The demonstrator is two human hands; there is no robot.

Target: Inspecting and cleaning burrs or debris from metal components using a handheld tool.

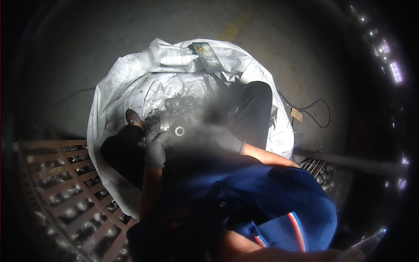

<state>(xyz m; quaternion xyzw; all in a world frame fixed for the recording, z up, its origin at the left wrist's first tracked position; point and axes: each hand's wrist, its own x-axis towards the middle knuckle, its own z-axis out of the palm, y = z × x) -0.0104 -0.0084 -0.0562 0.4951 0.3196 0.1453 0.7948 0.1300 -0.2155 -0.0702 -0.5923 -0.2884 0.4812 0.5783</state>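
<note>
Between dark-trousered legs (254, 105), gripping a dull grey metal part with a ring-shaped end (176, 127) in the grey-gloved left hand (156, 149). Cannot tell the grasp of the grey-gloved right hand (229, 141), badly blurred, just right of the part. Underneath: large white woven sack (104, 102), with heaped dark metal pieces (180, 102) inside. On its far rim: flat stained plate (208, 57). At lower left: rust-brown slatted crate (80, 182), holding shiny parts (72, 212).
</note>
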